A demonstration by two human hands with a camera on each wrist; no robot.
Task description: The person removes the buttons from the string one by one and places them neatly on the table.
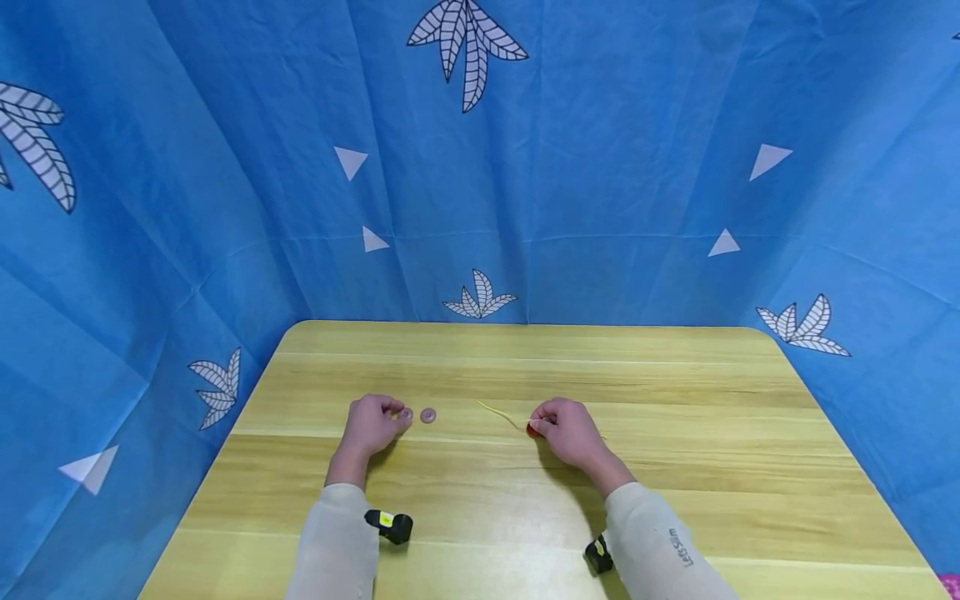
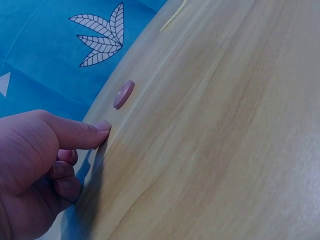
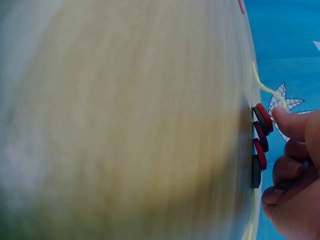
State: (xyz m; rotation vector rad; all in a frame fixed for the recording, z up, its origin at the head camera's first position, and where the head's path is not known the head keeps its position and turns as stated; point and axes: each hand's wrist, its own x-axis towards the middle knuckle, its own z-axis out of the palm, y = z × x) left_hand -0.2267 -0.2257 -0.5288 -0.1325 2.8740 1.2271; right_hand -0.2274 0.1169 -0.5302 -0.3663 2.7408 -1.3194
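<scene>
- Two pale sleeves (image 1: 337, 546), cut off by the head view's lower edge; lettering on the right one.
- Two black wrist devices (image 1: 392, 527), the right one partly covered by its sleeve.
- Wooden table (image 1: 495, 533), near edge out of frame.
- Right hand (image 1: 572, 429), thumb and finger pinching the string; fingertip behind the thumb hidden in the right wrist view.
- Row of red and dark buttons (image 3: 260, 137), on the table under the right hand, long axis running roughly left to right; mostly covered in the head view, exact count unclear.
- Yellow string (image 1: 497, 411), showing at both ends of the row; its free end points left and away. Its path through the buttons cannot be made out.
- Left hand (image 1: 372, 425), thumb and finger gripping a pink button (image 1: 406, 413), which the thumb hides in the left wrist view.
- Loose pink button (image 1: 428, 415), lying flat just right of the gripped one.
- Blue curtain (image 1: 630, 125) with white leaves and triangles, behind the table.
</scene>
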